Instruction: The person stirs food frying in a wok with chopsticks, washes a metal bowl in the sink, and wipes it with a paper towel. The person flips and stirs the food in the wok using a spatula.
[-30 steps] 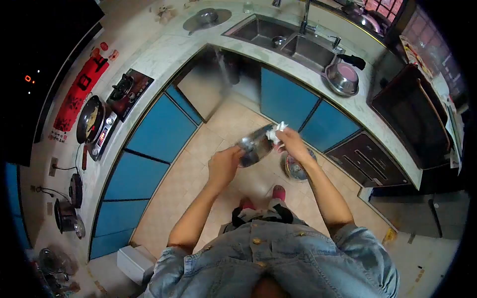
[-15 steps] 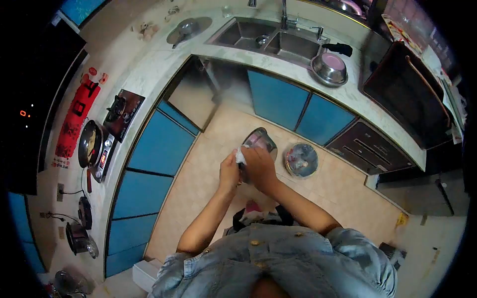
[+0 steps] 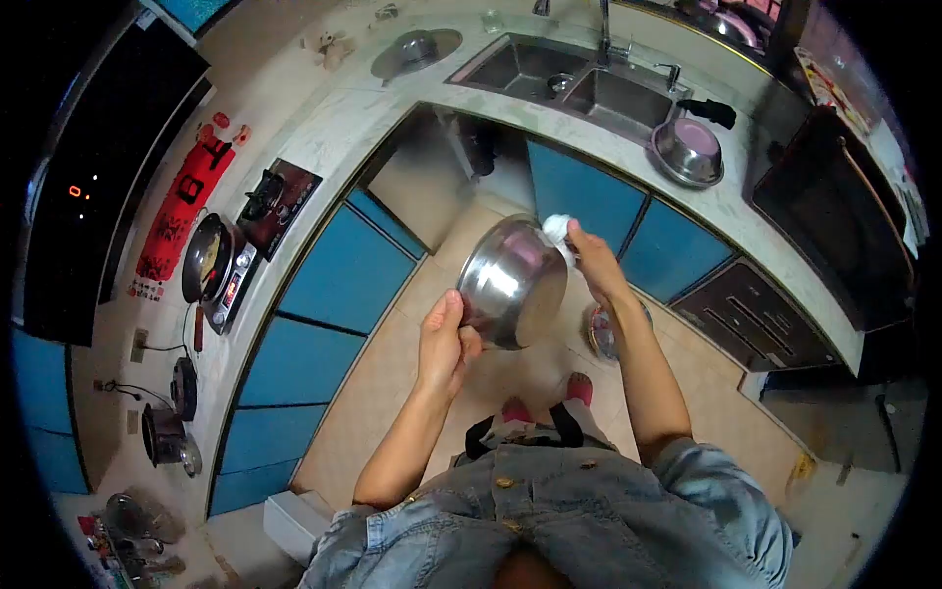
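A shiny steel bowl (image 3: 502, 280) is held up in front of me, tilted on its side with its bottom turned to the right. My left hand (image 3: 446, 344) is closed on its lower left edge, thumb on the outside. At the upper right edge of the bowl, my right hand (image 3: 594, 260) pinches a crumpled white cloth or tissue (image 3: 559, 230), which touches the rim. The inside of the bowl is mostly hidden from view.
Below my right forearm, a round bin (image 3: 603, 332) stands on the floor. A double sink (image 3: 618, 103) and stacked bowls (image 3: 687, 152) are on the far counter. To the left, a pan (image 3: 208, 257) sits on a cooker. One cabinet door (image 3: 407, 187) hangs open.
My hands were together around the white cloth, with the bowl low beyond them. Now they are apart: the bowl is raised and tilted, left hand on one edge, cloth in right hand at another.
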Demonstrator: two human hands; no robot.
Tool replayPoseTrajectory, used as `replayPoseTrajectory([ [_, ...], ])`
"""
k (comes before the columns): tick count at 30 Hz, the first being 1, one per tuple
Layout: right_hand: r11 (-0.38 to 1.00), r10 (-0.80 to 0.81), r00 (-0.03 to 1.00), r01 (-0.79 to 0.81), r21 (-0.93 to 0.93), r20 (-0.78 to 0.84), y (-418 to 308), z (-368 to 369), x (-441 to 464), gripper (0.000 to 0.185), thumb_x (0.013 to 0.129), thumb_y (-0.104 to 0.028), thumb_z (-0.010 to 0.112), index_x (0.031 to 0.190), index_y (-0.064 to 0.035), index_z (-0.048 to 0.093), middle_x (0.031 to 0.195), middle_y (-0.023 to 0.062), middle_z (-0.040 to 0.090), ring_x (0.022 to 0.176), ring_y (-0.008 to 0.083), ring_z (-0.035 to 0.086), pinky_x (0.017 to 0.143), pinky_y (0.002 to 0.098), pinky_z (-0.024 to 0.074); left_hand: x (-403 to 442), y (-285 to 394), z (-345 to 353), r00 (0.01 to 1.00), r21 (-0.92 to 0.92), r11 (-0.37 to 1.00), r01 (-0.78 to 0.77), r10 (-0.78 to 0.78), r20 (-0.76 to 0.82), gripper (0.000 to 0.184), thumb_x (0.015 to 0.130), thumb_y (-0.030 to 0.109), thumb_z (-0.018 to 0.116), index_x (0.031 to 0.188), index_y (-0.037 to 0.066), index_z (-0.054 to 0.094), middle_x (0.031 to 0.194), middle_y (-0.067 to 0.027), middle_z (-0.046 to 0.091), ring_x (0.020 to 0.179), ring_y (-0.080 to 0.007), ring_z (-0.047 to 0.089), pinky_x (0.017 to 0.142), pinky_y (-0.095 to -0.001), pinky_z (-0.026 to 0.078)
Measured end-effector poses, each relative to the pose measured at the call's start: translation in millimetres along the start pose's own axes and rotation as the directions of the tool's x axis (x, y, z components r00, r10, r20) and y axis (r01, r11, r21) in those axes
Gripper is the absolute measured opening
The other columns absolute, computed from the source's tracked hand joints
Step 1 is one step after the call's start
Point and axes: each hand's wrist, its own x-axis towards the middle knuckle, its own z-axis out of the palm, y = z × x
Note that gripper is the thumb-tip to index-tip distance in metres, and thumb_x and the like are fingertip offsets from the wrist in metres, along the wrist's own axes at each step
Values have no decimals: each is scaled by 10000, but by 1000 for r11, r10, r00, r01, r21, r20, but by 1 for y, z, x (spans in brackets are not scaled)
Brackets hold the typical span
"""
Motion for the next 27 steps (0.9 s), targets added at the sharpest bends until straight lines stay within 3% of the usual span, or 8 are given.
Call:
replayPoseTrajectory([
  [5, 885, -268, 963, 258, -388, 31, -53, 45, -29, 352, 854, -314, 408, 868, -6, 579, 830, 74, 575, 767, 153, 506, 718, 247, 384, 16, -3, 1, 998, -24, 1000, 19, -20, -56, 292, 883, 323, 371, 866, 64, 505, 724, -33, 545, 379, -78, 402, 373, -188, 326],
  [7, 564, -459, 848, 510, -650, 266, -64, 52, -34, 315, 826, -310, 455, 920, -39, 587, 959, 110, 554, 936, 264, 478, 859, 303, 340, 19, 3, -2, 999, 1, 1000, -26, 26, 25, 286, 887, 317, 361, 851, 68, 496, 731, -32, 543, 378, -75, 398, 365, -183, 321],
  [8, 563, -458, 848, 508, -652, 266, -66, 58, -39, 315, 826, -310, 455, 920, -39, 587, 959, 110, 554, 936, 264, 478, 859, 303, 340, 18, 5, 1, 1000, -4, 1000, -9, 9, 26, 274, 891, 306, 352, 846, 73, 491, 735, -22, 539, 357, -67, 356, 342, -175, 284],
  [10, 43, -722, 532, 672, -739, 442, -64, 75, -54, 247, 775, -241, 509, 892, -35, 578, 985, 134, 532, 978, 321, 442, 855, 360, 354, 17, 5, 5, 997, -38, 998, 43, -40, 69, 263, 892, 293, 352, 856, 74, 492, 733, -12, 535, 347, -61, 328, 333, -172, 261],
  [19, -110, -573, 404, 824, -556, 713, -22, 80, -89, 426, 640, -233, 601, 1014, -49, 512, 1149, 97, 433, 1092, 295, 379, 897, 386, 339, 33, -3, -34, 900, -406, 814, 416, -304, 312, 246, 868, 317, 409, 904, 93, 504, 677, 9, 535, 324, -29, 274, 288, -159, 209],
  [21, -390, -392, 313, 795, -464, 865, -18, 63, -92, 418, 700, -259, 557, 1062, -61, 486, 1195, 87, 385, 1146, 276, 321, 935, 361, 296, 31, -3, -37, 914, -346, 853, 390, -315, 254, 253, 868, 324, 407, 911, 94, 504, 674, 10, 532, 325, -29, 272, 288, -156, 205],
  [24, -550, -237, 139, 796, -251, 961, -7, 41, -90, 432, 717, -294, 544, 1091, -92, 466, 1212, 50, 368, 1158, 252, 313, 937, 355, 294, 27, 2, -33, 934, -221, 910, 350, -319, 162, 267, 870, 332, 397, 911, 93, 506, 659, 11, 523, 327, -29, 270, 288, -155, 200],
  [27, -331, -393, 226, 869, -367, 891, -14, 51, -85, 421, 658, -311, 612, 1031, -156, 497, 1195, 26, 395, 1152, 248, 334, 909, 353, 326, 22, 12, -21, 959, -141, 949, 281, -271, 87, 279, 876, 332, 383, 895, 85, 512, 638, 11, 514, 327, -30, 264, 287, -160, 194],
])
